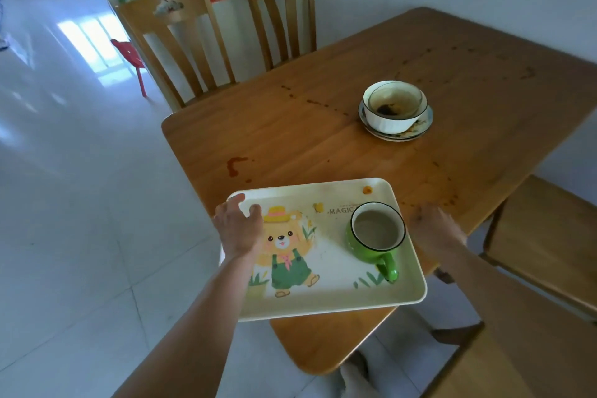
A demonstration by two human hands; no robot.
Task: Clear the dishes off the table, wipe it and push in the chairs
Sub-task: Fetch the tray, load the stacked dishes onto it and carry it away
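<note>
My left hand (239,229) grips the left rim of the cream tray (323,297), thumb curled over the edge onto the printed bear, fingers hidden under it. My right hand (434,229) lies just beside the tray's right edge, over the wooden table (290,126); I cannot tell whether its fingers are curled under the rim or simply relaxed. The tray sits at the near corner of the table, partly hanging over the edge. On it, toward the right side, stands the green mug (376,233), handle pointing toward me, pale liquid inside. Further back on the table, well apart from the tray, a dirty white bowl (394,107) rests on a stack of plates (420,126). Brown spots and a reddish smear (235,165) mark the tabletop. Two wooden chairs (181,39) stand at the far side, another (546,236) at my right.
</note>
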